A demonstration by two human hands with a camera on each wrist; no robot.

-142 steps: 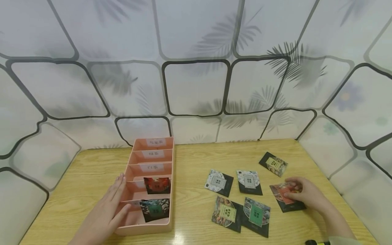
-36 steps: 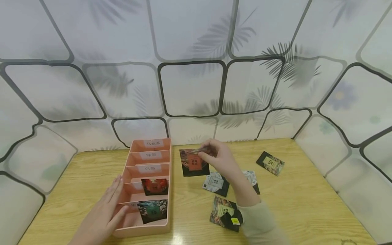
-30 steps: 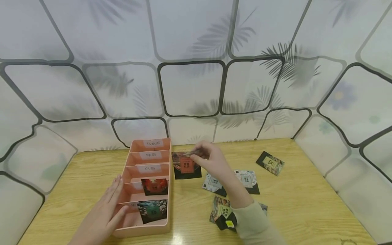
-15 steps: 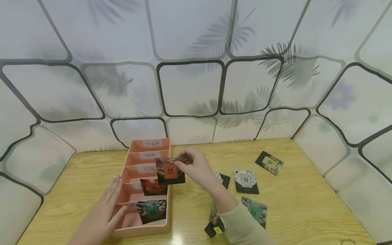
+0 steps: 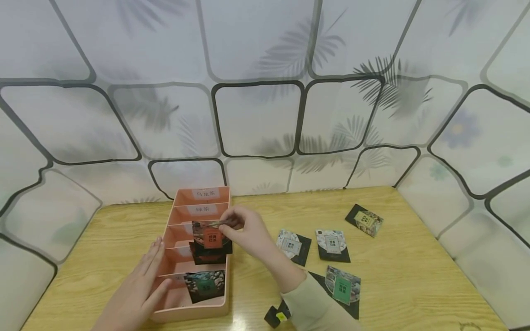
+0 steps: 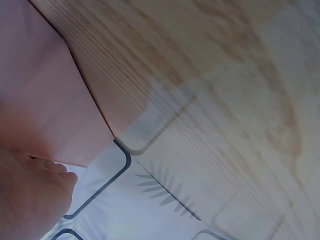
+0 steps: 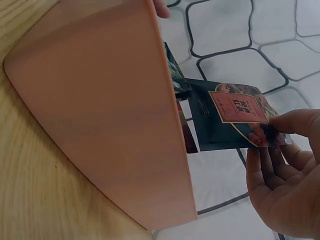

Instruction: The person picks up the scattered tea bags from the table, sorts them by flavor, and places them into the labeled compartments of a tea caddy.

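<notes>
My right hand (image 5: pixel 248 232) pinches the top edge of a tea sachet (image 5: pixel 213 238) with a red label, between thumb and fingers. The sachet hangs over the pink divided box (image 5: pixel 190 313), its lower part overlapping a dark red sachet (image 5: pixel 209 259) inside. In the right wrist view, the held sachet (image 7: pixel 240 107) stands out above the box's rim. A sachet with a green label (image 5: pixel 205 286) leans in the nearest compartment. My left hand (image 5: pixel 134 287) rests along the box's left side, fingers straight; the left wrist view shows part of that hand (image 6: pixel 35 195) by the pink wall.
Right of the box lie two white-patterned sachets (image 5: pixel 332 243), a green-labelled one (image 5: pixel 342 289) and a yellow-labelled one (image 5: pixel 366 220). The right sleeve (image 5: pixel 316 303) covers another sachet. Paper labels (image 5: pixel 204 209) mark the compartments. A patterned wall (image 5: pixel 261 119) stands behind the table.
My right hand picked up the red-labelled sachet from the table's right side and carried it left, over the box. My left hand has stayed at the box's side.
</notes>
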